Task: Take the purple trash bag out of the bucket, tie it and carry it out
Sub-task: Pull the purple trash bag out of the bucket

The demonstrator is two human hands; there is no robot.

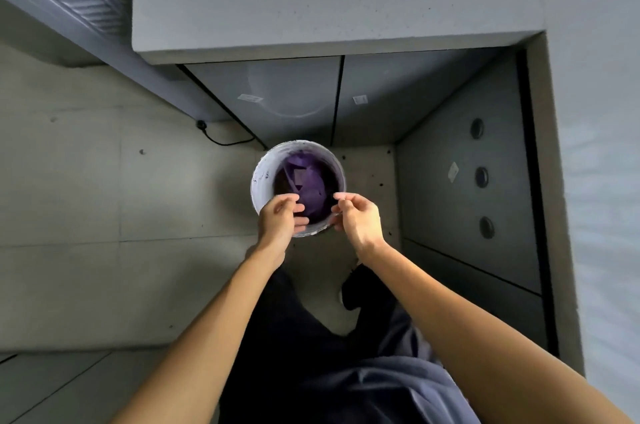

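Below, purple trash bag (pixel 309 183) deep in white bucket (pixel 260 174), left hand (pixel 281 215) and right hand (pixel 358 217) at near rim, fingers curled, grip unclear, bucket's near edge hidden.

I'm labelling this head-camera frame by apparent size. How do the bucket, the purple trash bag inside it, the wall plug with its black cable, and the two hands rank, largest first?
1. bucket
2. purple trash bag
3. left hand and right hand: look alike, and nearer the camera, so unranked
4. wall plug, smallest
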